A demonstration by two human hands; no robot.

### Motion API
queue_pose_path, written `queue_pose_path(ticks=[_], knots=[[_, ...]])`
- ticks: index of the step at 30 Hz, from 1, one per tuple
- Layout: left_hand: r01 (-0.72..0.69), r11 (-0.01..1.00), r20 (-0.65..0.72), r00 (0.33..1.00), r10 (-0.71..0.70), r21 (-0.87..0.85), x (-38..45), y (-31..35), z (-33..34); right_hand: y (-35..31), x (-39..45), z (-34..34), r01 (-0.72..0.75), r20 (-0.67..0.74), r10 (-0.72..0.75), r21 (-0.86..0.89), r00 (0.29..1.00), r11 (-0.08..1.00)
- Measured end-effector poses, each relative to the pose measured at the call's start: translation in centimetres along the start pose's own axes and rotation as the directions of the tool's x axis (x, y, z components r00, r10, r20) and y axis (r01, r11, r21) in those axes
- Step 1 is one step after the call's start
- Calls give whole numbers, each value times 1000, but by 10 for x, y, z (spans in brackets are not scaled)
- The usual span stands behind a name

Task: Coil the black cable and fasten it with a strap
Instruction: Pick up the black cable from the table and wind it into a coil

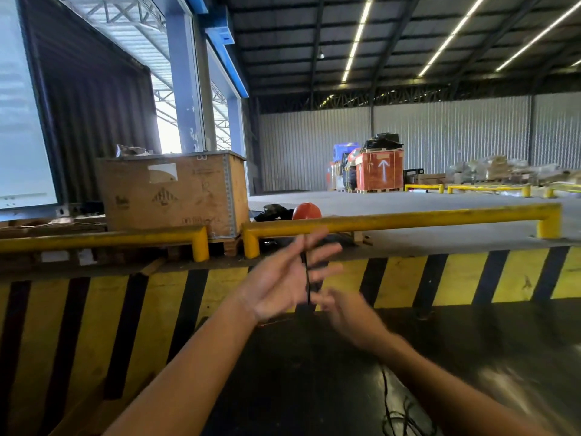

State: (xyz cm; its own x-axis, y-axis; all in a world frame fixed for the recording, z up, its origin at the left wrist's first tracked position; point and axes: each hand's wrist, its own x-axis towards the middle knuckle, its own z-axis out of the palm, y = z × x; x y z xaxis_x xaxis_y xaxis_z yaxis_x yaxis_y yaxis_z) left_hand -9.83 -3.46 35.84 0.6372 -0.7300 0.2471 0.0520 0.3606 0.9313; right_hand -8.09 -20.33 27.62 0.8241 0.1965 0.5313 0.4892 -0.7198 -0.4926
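Note:
My left hand (283,278) is raised in front of me, palm up, fingers spread. The black cable (307,278) runs across its palm between thumb and fingers and hangs down. My right hand (342,313) is just below and right of it, blurred by motion; it seems to pinch the cable at the lower end, though the blur hides the grip. More of the black cable (396,413) lies in loose loops on the dark floor at the bottom. I see no strap.
A yellow-and-black striped dock edge (456,278) runs across ahead, topped by yellow guard rails (408,218). A large wooden crate (176,193) stands at the left, a red round object (306,210) behind the rail, and stacked goods (377,168) far back.

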Motion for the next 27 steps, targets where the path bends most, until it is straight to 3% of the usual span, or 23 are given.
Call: queue_pose_path(ticks=[3, 5, 6, 8, 11, 13, 14, 15, 17, 20, 22, 24, 25, 27], knots=[[-302, 953, -264, 922, 283, -32, 6, 29, 1, -17, -27, 36, -18, 303, 14, 11, 953, 1000], [-353, 927, -366, 852, 375, 127, 3, 42, -10, -27, -35, 36, 39, 412, -29, -16, 911, 999], [-306, 917, -402, 829, 389, 256, 0, 44, -19, -29, -36, 29, 75, 438, -52, -36, 898, 997], [-78, 830, -454, 807, 378, 553, -10, 42, -36, -30, -29, 7, 128, 432, -81, -79, 898, 989], [293, 518, -456, 863, 220, 804, -29, 28, -62, -19, -1, -41, 194, 285, -136, -187, 949, 963], [457, 252, -476, 879, 15, 853, -41, 18, -68, -11, 22, -73, 196, 138, -168, -222, 976, 955], [498, 206, -490, 867, -91, 843, -45, 15, -64, -9, 33, -88, 194, 64, -184, -223, 981, 955], [518, 266, -482, 855, -192, 813, -47, 13, -59, -8, 42, -98, 189, 9, -191, -217, 981, 958], [497, 540, -368, 867, -336, 679, -48, 10, -47, -7, 55, -105, 170, -41, -181, -199, 983, 965], [357, 846, -103, 933, -346, 396, -41, 9, -37, -8, 60, -93, 91, -92, -103, -129, 990, 987], [253, 947, 78, 959, -272, 196, -34, 11, -30, -9, 49, -72, 22, -35, -25, -83, 999, 996], [146, 989, 196, 969, -149, 27, -26, 14, -21, -15, 28, -38, 43, 104, -31, -120, 994, 992], [83, 996, 178, 981, -77, -28, -22, 15, -14, -22, 15, -19, 74, 195, -48, -131, 980, 989], [-39, 998, 17, 999, 40, -41, -15, 19, -2, -44, -13, 11, 51, 389, -17, -77, 921, 996]])
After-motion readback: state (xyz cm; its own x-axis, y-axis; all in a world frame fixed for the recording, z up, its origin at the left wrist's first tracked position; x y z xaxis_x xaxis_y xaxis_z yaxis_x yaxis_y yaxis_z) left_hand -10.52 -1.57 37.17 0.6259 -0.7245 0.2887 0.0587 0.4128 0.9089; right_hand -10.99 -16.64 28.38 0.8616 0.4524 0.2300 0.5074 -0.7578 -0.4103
